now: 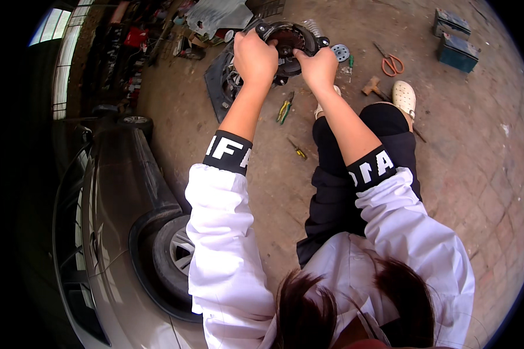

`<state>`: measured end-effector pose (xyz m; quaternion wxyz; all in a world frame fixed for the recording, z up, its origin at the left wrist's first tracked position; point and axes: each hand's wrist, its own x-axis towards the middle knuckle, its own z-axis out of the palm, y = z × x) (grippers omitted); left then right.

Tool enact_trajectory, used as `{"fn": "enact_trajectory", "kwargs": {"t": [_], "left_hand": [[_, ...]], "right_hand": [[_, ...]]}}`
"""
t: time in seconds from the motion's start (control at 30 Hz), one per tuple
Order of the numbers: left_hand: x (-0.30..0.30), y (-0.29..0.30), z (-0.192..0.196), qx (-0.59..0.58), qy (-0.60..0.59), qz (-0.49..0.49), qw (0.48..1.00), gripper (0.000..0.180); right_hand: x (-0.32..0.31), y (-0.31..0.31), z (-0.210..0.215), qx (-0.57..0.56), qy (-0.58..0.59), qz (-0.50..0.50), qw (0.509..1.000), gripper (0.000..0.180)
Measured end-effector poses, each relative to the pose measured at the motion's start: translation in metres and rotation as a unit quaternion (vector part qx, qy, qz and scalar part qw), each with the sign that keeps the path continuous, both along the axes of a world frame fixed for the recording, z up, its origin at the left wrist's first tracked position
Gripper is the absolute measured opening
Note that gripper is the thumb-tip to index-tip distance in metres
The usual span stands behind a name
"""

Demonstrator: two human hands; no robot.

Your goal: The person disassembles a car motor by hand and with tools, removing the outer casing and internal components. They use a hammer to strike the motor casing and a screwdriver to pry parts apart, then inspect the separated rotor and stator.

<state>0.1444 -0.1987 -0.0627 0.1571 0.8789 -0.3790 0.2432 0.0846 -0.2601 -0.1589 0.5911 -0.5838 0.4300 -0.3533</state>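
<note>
Both of my hands grip a round black car part (287, 42) with a hub in its middle and mounting ears at its rim. My left hand (256, 58) is closed round the left side, the thumb reaching inward. On the right side, my right hand (319, 68) closes with its thumb over the inner edge. The fingertips are hidden under the part. Beyond and left of it lies a dark panel-like piece (215, 81) on the floor. A coil spring (313, 28) and a silver disc with holes (340, 53) show just past my right hand.
Green-handled pliers (284, 110), a yellow-handled screwdriver (297, 149), a hammer (371, 86) and orange-handled shears (391, 64) lie on the brick floor (483, 174). Two car batteries (459, 52) stand at far right. A parked car (122, 279) fills the lower left. Cluttered shelves (135, 37) stand behind.
</note>
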Motion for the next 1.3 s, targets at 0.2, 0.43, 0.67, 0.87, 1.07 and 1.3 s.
{"fn": "enact_trajectory", "kwargs": {"t": [0.2, 0.43, 0.67, 0.87, 1.07, 1.3], "left_hand": [[0.000, 0.000, -0.008, -0.015, 0.029, 0.020, 0.999, 0.025], [0.010, -0.005, -0.025, -0.016, 0.004, 0.011, 1.000, 0.031], [0.016, -0.010, -0.040, -0.011, 0.017, 0.039, 0.999, 0.034], [0.035, -0.024, -0.059, -0.043, 0.050, 0.057, 0.996, 0.034], [0.067, -0.051, -0.143, -0.058, 0.142, 0.048, 0.987, 0.031], [0.094, -0.069, -0.265, -0.046, 0.268, 0.091, 0.958, 0.034]], "right_hand": [[-0.002, 0.006, 0.001, -0.029, 0.022, -0.041, 0.999, 0.037], [-0.001, 0.001, -0.006, -0.027, 0.037, -0.036, 0.998, 0.035], [0.002, -0.010, -0.010, -0.070, 0.097, -0.015, 0.993, 0.033], [0.025, -0.024, -0.022, -0.049, 0.106, -0.020, 0.993, 0.033], [0.051, -0.052, -0.100, -0.052, 0.167, -0.015, 0.984, 0.035], [0.073, -0.071, -0.205, -0.052, 0.283, -0.002, 0.958, 0.031]]}}
